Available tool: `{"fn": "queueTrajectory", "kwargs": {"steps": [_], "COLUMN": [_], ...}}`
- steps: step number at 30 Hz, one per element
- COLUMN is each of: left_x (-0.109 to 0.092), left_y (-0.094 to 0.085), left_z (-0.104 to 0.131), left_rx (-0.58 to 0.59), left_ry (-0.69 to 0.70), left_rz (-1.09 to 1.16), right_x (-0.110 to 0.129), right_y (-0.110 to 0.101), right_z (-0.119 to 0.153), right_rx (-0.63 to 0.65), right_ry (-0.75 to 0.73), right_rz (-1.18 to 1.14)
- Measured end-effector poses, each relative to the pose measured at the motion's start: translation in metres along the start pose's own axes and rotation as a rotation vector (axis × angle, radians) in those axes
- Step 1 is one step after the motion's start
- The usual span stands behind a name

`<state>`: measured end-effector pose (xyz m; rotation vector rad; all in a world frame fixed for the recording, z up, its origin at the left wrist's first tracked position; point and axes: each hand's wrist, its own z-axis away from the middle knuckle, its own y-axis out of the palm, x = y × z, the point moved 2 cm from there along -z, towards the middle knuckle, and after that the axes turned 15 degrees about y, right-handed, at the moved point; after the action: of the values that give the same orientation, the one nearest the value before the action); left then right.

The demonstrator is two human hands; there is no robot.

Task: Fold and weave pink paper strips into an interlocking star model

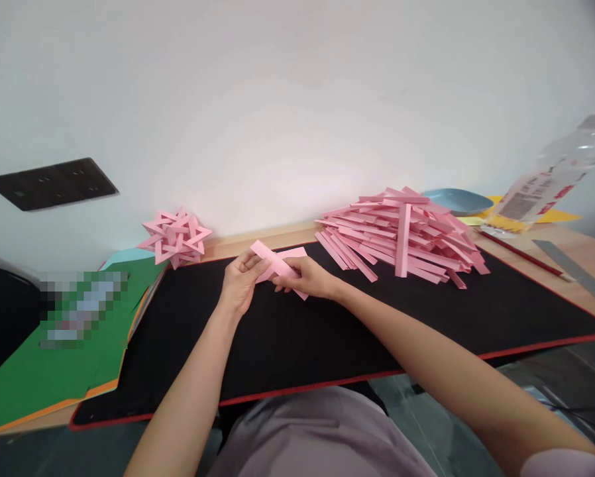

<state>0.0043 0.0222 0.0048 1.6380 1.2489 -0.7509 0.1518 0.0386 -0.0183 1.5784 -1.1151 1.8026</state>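
Two pink paper strips (278, 264) cross each other between my hands, above the black mat (297, 344). My left hand (242, 278) pinches their left side with thumb and fingers. On the right side, my right hand (305, 277) has its thumb and fingers closed on the strips; part of the paper is hidden behind it. A large heap of folded pink strips (401, 232) lies at the back right of the mat. To the left of my hands, a pink star-shaped paper model (177, 237) stands near the wall.
Green and orange sheets (79, 358) lie at the left edge. Along the right are a blue dish (459, 201), a clear bottle (550, 175), a dark red pencil (526, 255) and a metal ruler (573, 271). A dark socket panel (52, 184) is on the wall.
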Motion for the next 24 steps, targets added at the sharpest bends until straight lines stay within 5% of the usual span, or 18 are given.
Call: {"fn": "queueTrajectory", "kwargs": {"steps": [10, 18, 24], "left_x": [0.001, -0.002, -0.008], "left_y": [-0.004, 0.000, 0.001], "left_z": [0.001, 0.002, 0.002], "left_rx": [-0.094, -0.048, 0.074], "left_ry": [0.060, 0.038, -0.063], "left_rz": [-0.104, -0.159, 0.009], "right_x": [0.001, 0.001, 0.002], "right_y": [-0.004, 0.003, -0.001], "right_z": [-0.001, -0.002, 0.001], "right_rx": [-0.192, 0.031, 0.211], "right_ry": [-0.086, 0.037, 0.150], "right_rz": [0.072, -0.095, -0.385]}}
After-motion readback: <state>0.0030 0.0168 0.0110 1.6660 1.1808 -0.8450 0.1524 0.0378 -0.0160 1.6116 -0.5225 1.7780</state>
